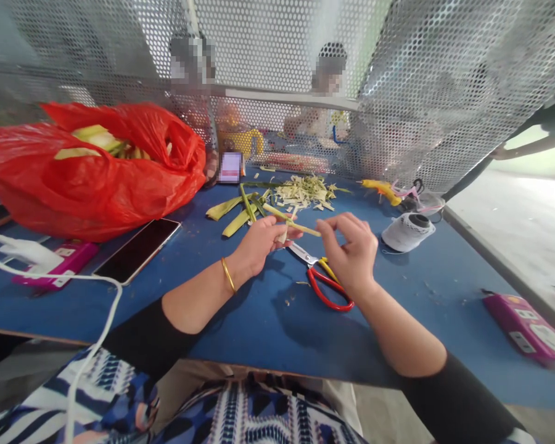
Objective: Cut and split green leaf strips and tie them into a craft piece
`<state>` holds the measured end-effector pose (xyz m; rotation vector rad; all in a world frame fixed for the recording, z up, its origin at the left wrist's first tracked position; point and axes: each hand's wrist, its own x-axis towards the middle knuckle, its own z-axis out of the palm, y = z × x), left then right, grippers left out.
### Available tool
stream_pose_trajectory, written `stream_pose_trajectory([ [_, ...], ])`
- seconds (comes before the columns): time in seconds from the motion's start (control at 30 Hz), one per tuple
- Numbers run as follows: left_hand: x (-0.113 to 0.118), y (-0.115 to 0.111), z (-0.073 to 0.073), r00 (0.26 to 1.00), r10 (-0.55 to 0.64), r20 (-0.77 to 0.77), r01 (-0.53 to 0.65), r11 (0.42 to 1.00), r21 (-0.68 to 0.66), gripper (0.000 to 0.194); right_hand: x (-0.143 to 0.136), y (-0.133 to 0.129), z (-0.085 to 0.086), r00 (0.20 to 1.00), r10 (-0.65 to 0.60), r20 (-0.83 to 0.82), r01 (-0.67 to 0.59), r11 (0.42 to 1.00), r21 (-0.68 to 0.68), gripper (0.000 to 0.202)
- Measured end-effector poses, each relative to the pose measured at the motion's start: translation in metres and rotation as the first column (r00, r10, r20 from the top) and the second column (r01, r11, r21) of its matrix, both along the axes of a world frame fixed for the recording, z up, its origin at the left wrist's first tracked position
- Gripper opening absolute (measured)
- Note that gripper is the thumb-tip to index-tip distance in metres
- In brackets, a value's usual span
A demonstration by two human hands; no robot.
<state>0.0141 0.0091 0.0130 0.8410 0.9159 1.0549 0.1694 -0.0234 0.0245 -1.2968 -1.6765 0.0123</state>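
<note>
Over the middle of the blue table, my left hand [259, 242] pinches a small folded piece of pale green leaf strips [287, 223]. One strip runs out to the right, and its end is between the thumb and fingers of my right hand [349, 246]. Scissors [329, 285] with red and yellow handles lie on the table beneath my hands, partly hidden by the right one. Beyond my left hand are several longer leaf pieces [234, 225]. A heap of cut leaf scraps [308, 191] lies just behind them.
At the left stand a red plastic bag [97, 179] of leaves, a phone [139, 250] and a purple power strip [58, 265] with a white cable. To the right are a white thread spool [404, 234], a yellow glue gun [383, 190] and another purple power strip [530, 327]. A perforated screen [277, 55] closes the back; people sit behind it.
</note>
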Motion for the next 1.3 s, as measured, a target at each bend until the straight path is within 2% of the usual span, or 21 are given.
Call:
stream_pose_trajectory([
  [0.07, 0.0, 0.0, 0.001, 0.998, 0.018, 0.054, -0.019, 0.999, 0.025, 0.02, -0.008, -0.006, -0.005, 0.994, 0.097, 0.056, -0.089, 0.987, -0.135, 0.03],
  [0.13, 0.001, -0.002, 0.0, 0.997, 0.001, 0.075, -0.004, 0.999, 0.039, 0.021, -0.014, -0.007, -0.013, 0.985, 0.167, 0.041, -0.145, 0.936, -0.319, 0.03],
  [0.2, 0.003, -0.004, -0.002, 0.998, -0.02, 0.063, 0.017, 0.999, 0.05, 0.023, -0.019, -0.004, -0.021, 0.983, 0.182, -0.037, -0.179, 0.874, -0.452, 0.032],
  [0.27, 0.004, -0.005, -0.004, 0.999, -0.028, 0.041, 0.026, 0.998, 0.06, 0.022, -0.02, -0.001, -0.027, 0.97, 0.184, -0.156, -0.239, 0.827, -0.509, 0.032],
  [0.37, 0.006, -0.006, -0.006, 1.0, -0.026, 0.015, 0.025, 0.996, 0.081, 0.02, -0.02, 0.002, -0.03, 0.936, 0.19, -0.295, -0.321, 0.802, -0.504, 0.031],
  [0.5, 0.008, -0.008, -0.006, 1.0, 0.001, 0.004, -0.001, 0.994, 0.108, 0.013, -0.02, 0.0, -0.031, 0.918, 0.188, -0.349, -0.347, 0.808, -0.476, 0.03],
  [0.6, 0.009, -0.009, -0.008, 1.0, 0.024, 0.002, -0.024, 0.994, 0.11, 0.009, -0.023, -0.003, -0.032, 0.915, 0.2, -0.349, -0.357, 0.805, -0.474, 0.028],
  [0.7, 0.007, -0.006, -0.009, 1.0, 0.015, 0.008, -0.015, 0.998, 0.054, 0.017, -0.022, -0.006, -0.025, 0.932, 0.234, -0.275, -0.346, 0.796, -0.497, 0.031],
  [0.77, 0.004, -0.003, -0.008, 1.0, 0.007, 0.022, -0.007, 1.0, 0.001, 0.021, -0.018, -0.007, -0.016, 0.959, 0.221, -0.178, -0.277, 0.869, -0.41, 0.034],
  [0.83, 0.001, -0.001, -0.005, 0.999, -0.033, 0.027, 0.034, 0.999, -0.043, 0.019, -0.01, -0.004, -0.008, 0.985, 0.117, -0.125, -0.145, 0.961, -0.238, 0.036],
  [0.9, -0.002, -0.001, -0.002, 0.995, -0.1, 0.012, 0.101, 0.992, -0.075, 0.016, -0.001, 0.005, -0.003, 0.982, 0.003, -0.19, -0.036, 0.985, -0.169, 0.033],
  [0.97, -0.004, -0.001, 0.0, 0.988, -0.155, -0.019, 0.153, 0.984, -0.093, 0.017, 0.007, 0.015, -0.002, 0.951, -0.01, -0.309, -0.081, 0.956, -0.282, 0.033],
  [1.07, -0.003, -0.003, -0.002, 0.981, -0.175, -0.083, 0.168, 0.982, -0.083, 0.022, 0.011, 0.026, -0.006, 0.89, 0.049, -0.454, -0.278, 0.847, -0.454, 0.043],
  [1.13, -0.002, -0.003, -0.004, 0.977, -0.173, -0.126, 0.167, 0.984, -0.056, 0.023, 0.011, 0.027, -0.008, 0.869, 0.067, -0.489, -0.334, 0.81, -0.482, 0.042],
  [1.3, -0.001, -0.004, -0.006, 0.955, -0.164, -0.248, 0.169, 0.986, -0.001, 0.028, 0.006, 0.023, -0.012, 0.861, 0.087, -0.501, -0.368, 0.786, -0.497, 0.031],
])
